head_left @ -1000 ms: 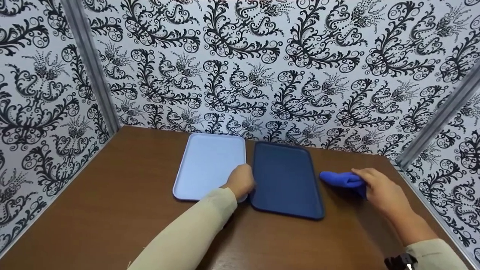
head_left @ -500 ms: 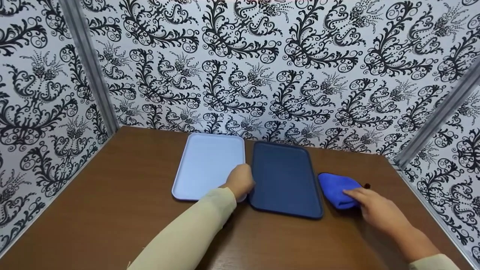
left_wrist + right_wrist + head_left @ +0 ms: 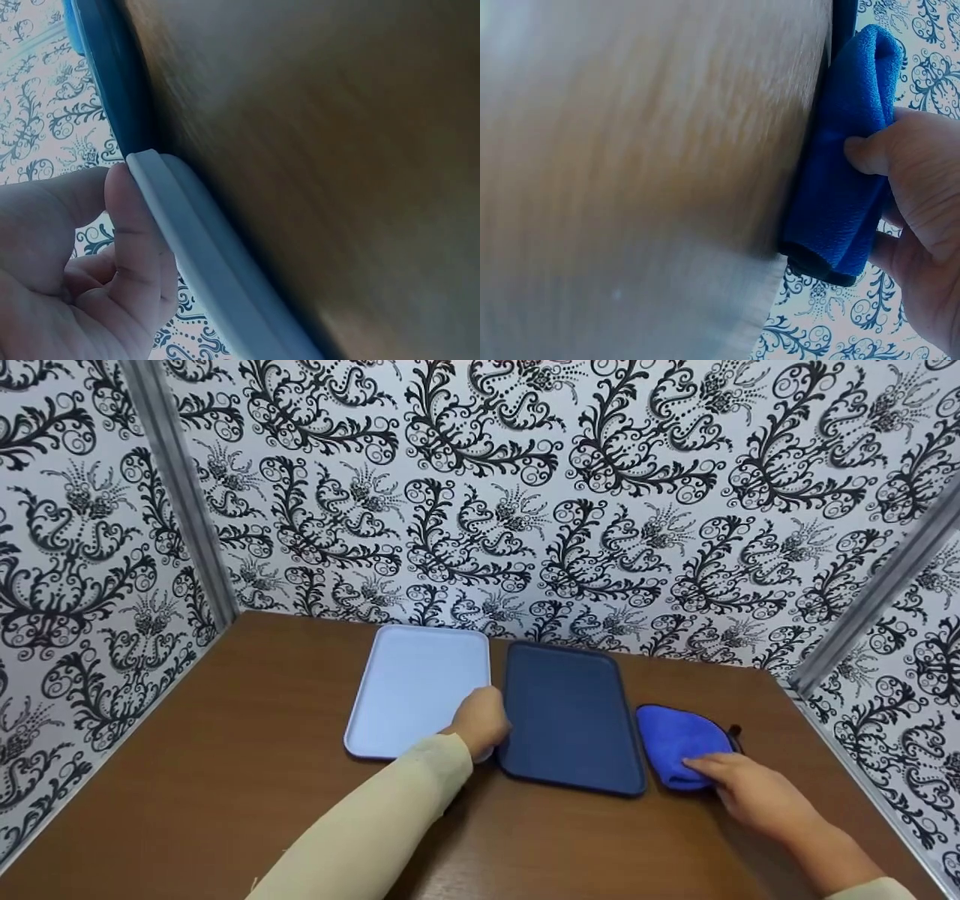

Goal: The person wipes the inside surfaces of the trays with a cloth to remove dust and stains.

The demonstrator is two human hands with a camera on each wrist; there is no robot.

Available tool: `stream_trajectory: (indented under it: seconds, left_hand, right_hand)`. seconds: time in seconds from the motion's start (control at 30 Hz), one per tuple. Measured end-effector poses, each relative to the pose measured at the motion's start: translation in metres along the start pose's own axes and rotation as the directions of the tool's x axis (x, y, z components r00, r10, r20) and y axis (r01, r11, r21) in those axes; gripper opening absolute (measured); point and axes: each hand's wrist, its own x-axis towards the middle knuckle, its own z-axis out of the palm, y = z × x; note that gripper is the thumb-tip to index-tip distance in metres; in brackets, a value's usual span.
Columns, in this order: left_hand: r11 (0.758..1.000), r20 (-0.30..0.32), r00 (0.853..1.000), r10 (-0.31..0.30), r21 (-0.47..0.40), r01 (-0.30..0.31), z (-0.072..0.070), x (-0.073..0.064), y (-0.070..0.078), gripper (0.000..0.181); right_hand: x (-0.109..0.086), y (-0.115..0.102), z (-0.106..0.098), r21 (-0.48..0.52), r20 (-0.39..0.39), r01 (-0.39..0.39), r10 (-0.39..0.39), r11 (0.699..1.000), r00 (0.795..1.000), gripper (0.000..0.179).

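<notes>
A light-blue tray (image 3: 420,690) and a dark-blue tray (image 3: 568,720) lie side by side on the table. My left hand (image 3: 480,724) is curled at the light tray's near right corner, close to the dark tray. In the left wrist view its bent fingers touch the rim of the light tray (image 3: 202,232). Right of the dark tray lies a folded, fuzzy blue cloth (image 3: 679,742) with black edging and a small dark loop. My right hand (image 3: 761,795) pinches its near right side. The right wrist view shows the thumb on the cloth (image 3: 840,165), other fingers partly hidden behind.
The brown wooden table (image 3: 225,780) reaches back to patterned black-and-white walls (image 3: 480,495). Grey strips (image 3: 180,495) run up the corners. The trays stand near the back wall, with a narrow gap between them.
My right hand has moved left and towards the front edge. The blue cloth went from bunched up to lying flatter beside the dark tray. Left hand and trays stay put.
</notes>
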Motion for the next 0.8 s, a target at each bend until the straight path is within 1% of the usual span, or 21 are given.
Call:
stream_trajectory:
  seconds: [0.07, 0.17, 0.23, 0.33, 0.47, 0.53, 0.6, 0.63, 0.7, 0.73, 0.8]
  left_hand:
    - [1.000, 0.006, 1.000, -0.007, -0.011, 0.007, 0.000, -0.001, 0.000, 0.037]
    - [0.999, 0.039, 0.999, -0.025, -0.042, 0.026, 0.001, -0.002, 0.000, 0.039]
    - [0.997, 0.060, 0.997, -0.041, -0.066, 0.045, 0.000, -0.003, -0.001, 0.041]
    - [0.994, 0.081, 0.996, -0.049, -0.090, 0.056, -0.005, -0.005, -0.001, 0.042]
    - [0.997, 0.097, 0.994, -0.059, -0.047, 0.064, -0.012, -0.008, -0.002, 0.038]
    - [0.998, 0.105, 0.992, -0.066, 0.011, 0.065, -0.016, -0.008, -0.001, 0.031]
    - [0.995, 0.103, 0.991, -0.082, 0.064, 0.076, -0.022, -0.006, 0.000, 0.022]
    - [0.993, 0.094, 0.992, -0.090, 0.090, 0.081, -0.025, -0.005, 0.000, 0.018]
    - [0.987, 0.059, 0.993, -0.104, 0.132, 0.095, -0.032, -0.003, 0.000, 0.010]
    - [0.984, 0.036, 0.993, -0.112, 0.142, 0.106, -0.036, -0.001, 0.000, 0.008]
    - [0.980, -0.033, 0.994, -0.102, 0.171, 0.106, -0.042, 0.002, -0.001, 0.004]
  right_hand:
    - [-0.001, -0.001, -0.001, -0.006, 0.021, 0.000, 0.000, 1.000, 1.000, 0.048]
    - [-0.002, -0.005, -0.004, -0.009, 0.073, -0.014, 0.015, 1.000, 0.997, 0.045]
    - [0.001, -0.010, -0.007, -0.003, 0.119, -0.022, 0.022, 1.000, 0.993, 0.042]
    - [0.007, -0.015, -0.012, 0.003, 0.172, -0.023, 0.023, 1.000, 0.985, 0.037]
    - [0.018, -0.018, -0.024, 0.025, 0.249, -0.033, 0.026, 0.999, 0.968, 0.031]
    - [0.026, -0.017, -0.033, 0.054, 0.304, -0.052, 0.033, 0.997, 0.952, 0.031]
    - [0.036, -0.016, -0.043, 0.081, 0.360, -0.077, 0.043, 0.994, 0.932, 0.036]
    - [0.042, -0.017, -0.048, 0.098, 0.381, -0.092, 0.048, 0.991, 0.923, 0.038]
    - [0.056, -0.020, -0.058, 0.126, 0.405, -0.109, 0.049, 0.986, 0.913, 0.044]
    - [0.063, -0.022, -0.062, 0.135, 0.409, -0.118, 0.053, 0.984, 0.911, 0.046]
    - [0.079, -0.028, -0.070, 0.143, 0.401, -0.120, 0.053, 0.982, 0.915, 0.048]
